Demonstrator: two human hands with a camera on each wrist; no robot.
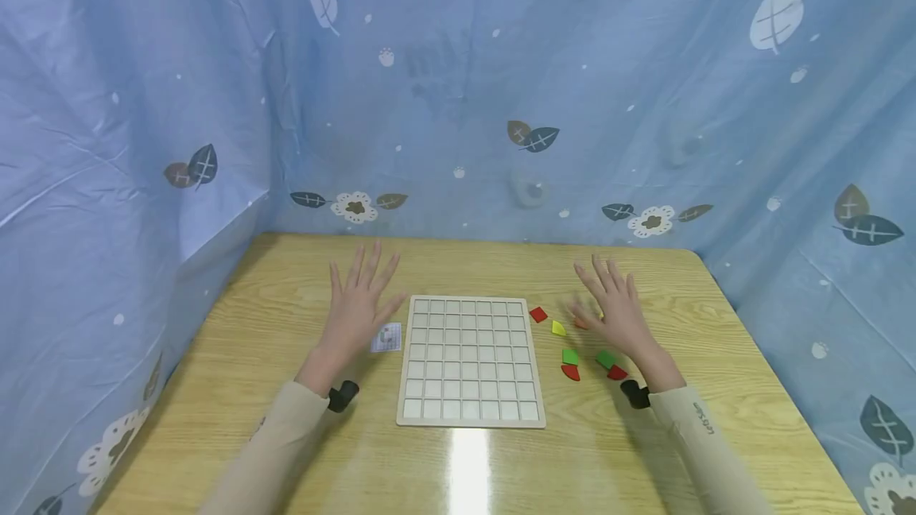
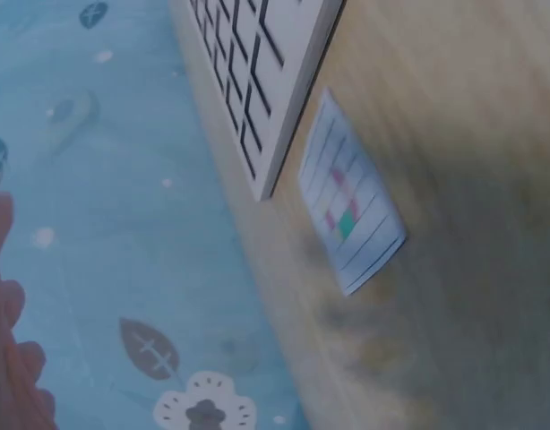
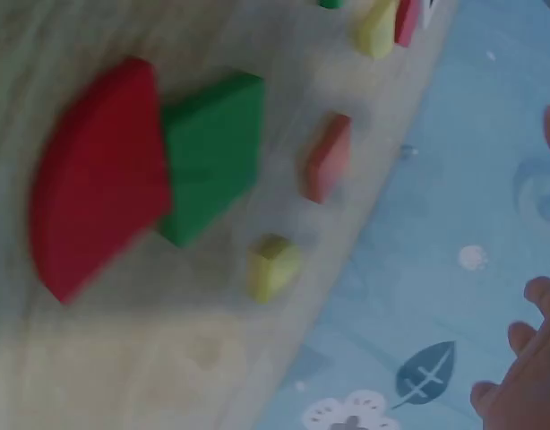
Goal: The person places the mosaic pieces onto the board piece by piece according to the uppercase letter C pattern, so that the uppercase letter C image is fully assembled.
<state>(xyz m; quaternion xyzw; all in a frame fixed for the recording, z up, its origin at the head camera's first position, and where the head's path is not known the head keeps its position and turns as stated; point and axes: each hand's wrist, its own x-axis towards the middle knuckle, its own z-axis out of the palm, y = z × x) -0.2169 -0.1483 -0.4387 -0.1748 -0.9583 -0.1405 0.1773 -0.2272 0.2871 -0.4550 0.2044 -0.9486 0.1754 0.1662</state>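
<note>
A white grid board [image 1: 470,362] with square recesses lies in the middle of the wooden table. Left of it my left hand [image 1: 354,315] hovers with fingers spread, holding nothing. Near that hand lies a small printed card [image 2: 351,197] showing a grid with a coloured pattern. My right hand [image 1: 621,316] is held over the loose pieces right of the board, fingers spread and holding nothing. In the right wrist view a red quarter-round piece [image 3: 105,184] touches a green piece [image 3: 212,157]. Beyond them lie an orange piece [image 3: 329,159] and a yellow piece [image 3: 273,267].
Between board and right hand lie a red square [image 1: 538,315], a yellow quarter-round [image 1: 558,328], a green square [image 1: 569,357] and a red quarter-round [image 1: 571,373]. A blue leaf-patterned curtain [image 1: 458,86] surrounds the table's [image 1: 343,459] back and sides.
</note>
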